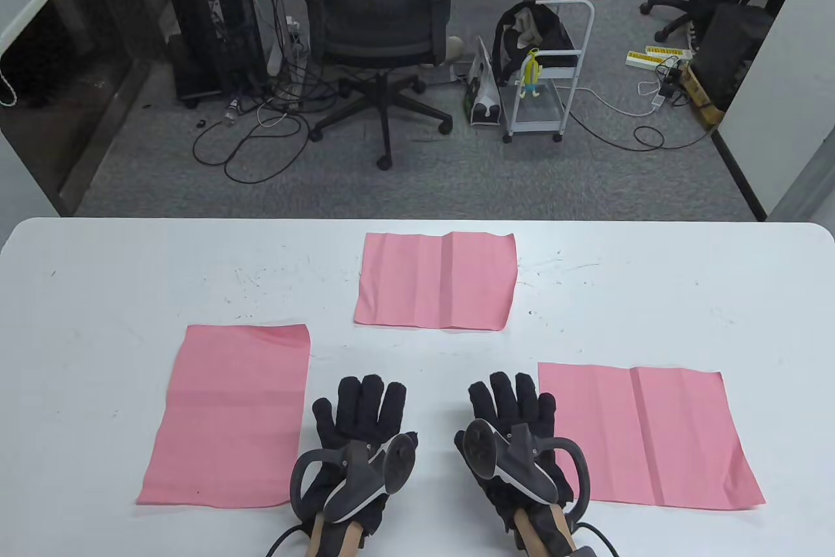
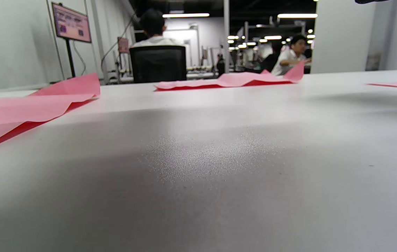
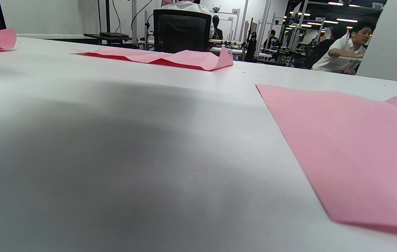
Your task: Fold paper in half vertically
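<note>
Evidently waiting to start, both hands, left hand (image 1: 361, 417) and right hand (image 1: 512, 417), lay flat, fingers spread, holding nothing, on the table (image 1: 652, 296) between three unfolded pink papers at lower frame.

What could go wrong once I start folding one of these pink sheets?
1. All three sheets carry old creases; the far sheet and right sheet may refold along theirs, off true half.
2. The left sheet has a lifted far corner, so edges may misalign.
3. Both the left hand and right hand rest flat on bare table; gloves may struggle lifting a thin edge.
</note>
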A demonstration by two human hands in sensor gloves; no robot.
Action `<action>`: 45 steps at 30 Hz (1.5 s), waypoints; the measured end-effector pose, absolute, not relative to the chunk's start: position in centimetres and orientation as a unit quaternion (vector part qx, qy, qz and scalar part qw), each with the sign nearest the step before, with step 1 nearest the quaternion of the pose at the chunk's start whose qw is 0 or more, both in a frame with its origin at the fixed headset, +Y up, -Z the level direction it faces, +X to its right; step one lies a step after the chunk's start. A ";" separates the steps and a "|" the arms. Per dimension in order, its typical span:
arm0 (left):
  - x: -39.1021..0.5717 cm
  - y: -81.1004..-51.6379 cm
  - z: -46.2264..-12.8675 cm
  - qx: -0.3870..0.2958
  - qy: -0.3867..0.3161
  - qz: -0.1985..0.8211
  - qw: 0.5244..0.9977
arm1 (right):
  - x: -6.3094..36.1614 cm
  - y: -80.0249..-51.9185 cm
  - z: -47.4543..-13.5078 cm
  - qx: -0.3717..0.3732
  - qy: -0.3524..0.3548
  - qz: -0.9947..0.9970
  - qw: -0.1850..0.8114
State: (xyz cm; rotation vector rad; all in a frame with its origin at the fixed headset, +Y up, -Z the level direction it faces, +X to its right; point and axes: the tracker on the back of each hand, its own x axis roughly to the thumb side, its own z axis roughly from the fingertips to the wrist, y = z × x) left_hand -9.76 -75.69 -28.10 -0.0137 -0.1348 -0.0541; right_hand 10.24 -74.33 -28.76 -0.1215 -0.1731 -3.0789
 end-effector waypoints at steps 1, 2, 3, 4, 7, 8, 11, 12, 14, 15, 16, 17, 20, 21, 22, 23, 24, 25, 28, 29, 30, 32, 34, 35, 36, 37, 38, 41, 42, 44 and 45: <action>-9.8 -75.7 -28.1 -0.007 -0.067 -0.028 0.997 | 10.3 -74.3 -28.8 -0.039 -0.056 -0.997 0.026; -9.8 -75.7 -28.1 -0.007 -0.067 -0.028 0.997 | 10.3 -74.4 -28.8 -0.039 -0.056 -0.997 0.026; -9.7 -75.6 -28.1 -0.006 -0.068 -0.028 0.997 | 10.3 -74.3 -28.8 -0.039 -0.055 -0.997 0.025; -9.7 -75.6 -28.1 -0.006 -0.068 -0.027 0.997 | 10.4 -74.2 -28.8 -0.038 -0.054 -0.998 0.021; -9.7 -75.7 -28.1 -0.008 -0.068 -0.027 0.997 | 10.5 -74.3 -28.8 -0.038 -0.056 -0.998 0.016; -9.7 -75.7 -28.1 -0.008 -0.068 -0.028 0.997 | 10.5 -74.3 -28.8 -0.037 -0.056 -0.998 0.016; -9.8 -75.6 -28.1 -0.008 -0.068 -0.023 0.997 | 10.5 -74.3 -28.8 -0.036 -0.061 -0.997 0.011; -9.8 -75.7 -28.1 -0.008 -0.067 -0.023 0.997 | 10.6 -74.4 -28.8 -0.036 -0.063 -0.997 0.008; -9.7 -75.6 -28.1 -0.009 -0.067 -0.026 0.997 | 10.6 -74.4 -28.8 -0.036 -0.064 -0.997 0.004; -9.7 -75.6 -28.1 -0.010 -0.068 -0.027 0.997 | 10.7 -74.4 -28.8 -0.035 -0.065 -0.997 0.002; -9.7 -75.6 -28.1 -0.011 -0.068 -0.027 0.997 | 10.7 -74.4 -28.9 -0.034 -0.066 -0.997 0.002; -9.7 -75.7 -28.1 -0.014 -0.068 -0.027 0.997 | 10.8 -74.4 -28.9 -0.033 -0.068 -0.997 0.002; -9.6 -75.7 -28.1 -0.018 -0.069 -0.028 0.997 | 11.2 -74.4 -29.0 -0.027 -0.072 -0.997 -0.003; -9.6 -75.7 -28.1 -0.020 -0.069 -0.028 0.997 | 11.6 -74.3 -29.2 -0.022 -0.076 -0.997 -0.008; -9.6 -75.7 -28.1 -0.021 -0.069 -0.028 0.997 | 11.9 -74.3 -29.3 -0.019 -0.079 -0.997 -0.013; -9.6 -75.7 -28.1 -0.023 -0.069 -0.026 0.997 | 12.3 -74.2 -29.5 -0.013 -0.085 -0.996 -0.020; -9.6 -75.7 -28.2 -0.026 -0.070 -0.026 0.997 | 12.9 -74.2 -29.8 -0.006 -0.094 -0.995 -0.028; -9.5 -75.7 -28.2 -0.027 -0.070 -0.026 0.997 | 13.4 -74.2 -30.0 0.002 -0.101 -0.994 -0.033; -9.5 -75.7 -28.2 -0.031 -0.069 -0.028 0.997 | 15.8 -74.2 -31.0 0.042 -0.128 -0.990 -0.030; -9.6 -75.7 -28.2 -0.032 -0.070 -0.027 0.997 | 16.6 -74.3 -31.2 0.052 -0.134 -0.989 -0.022; -9.6 -75.7 -28.2 -0.034 -0.070 -0.027 0.997 | 17.7 -74.5 -31.4 0.069 -0.143 -0.987 -0.008; -9.6 -75.7 -28.3 -0.037 -0.069 -0.025 0.997 | 19.9 -75.0 -31.6 0.097 -0.163 -0.982 0.003; -9.5 -75.7 -28.3 -0.041 -0.068 -0.025 0.997 | 22.2 -75.6 -31.6 0.123 -0.185 -0.975 0.008; -9.5 -75.7 -28.3 -0.043 -0.069 -0.026 0.996 | 23.2 -75.9 -31.5 0.132 -0.192 -0.972 0.006; -9.5 -75.7 -28.3 -0.044 -0.069 -0.027 0.996 | 24.4 -76.3 -31.3 0.140 -0.201 -0.970 -0.003; -9.5 -75.7 -28.3 -0.045 -0.070 -0.027 0.996 | 25.5 -76.7 -31.1 0.145 -0.211 -0.967 -0.016; -9.5 -75.7 -28.4 -0.045 -0.071 -0.026 0.996 | 26.4 -77.1 -30.9 0.149 -0.223 -0.963 -0.026; -9.4 -75.7 -28.4 -0.045 -0.071 -0.025 0.996 | 27.8 -77.8 -30.4 0.158 -0.238 -0.958 -0.038; -9.4 -75.7 -28.4 -0.045 -0.071 -0.025 0.996 | 28.3 -78.1 -30.2 0.157 -0.245 -0.956 -0.045; -9.4 -75.7 -28.4 -0.045 -0.072 -0.024 0.996 | 28.9 -78.6 -30.1 0.152 -0.262 -0.951 -0.065; -9.4 -75.8 -28.4 -0.047 -0.073 -0.024 0.996 | 29.2 -78.9 -30.0 0.151 -0.270 -0.947 -0.082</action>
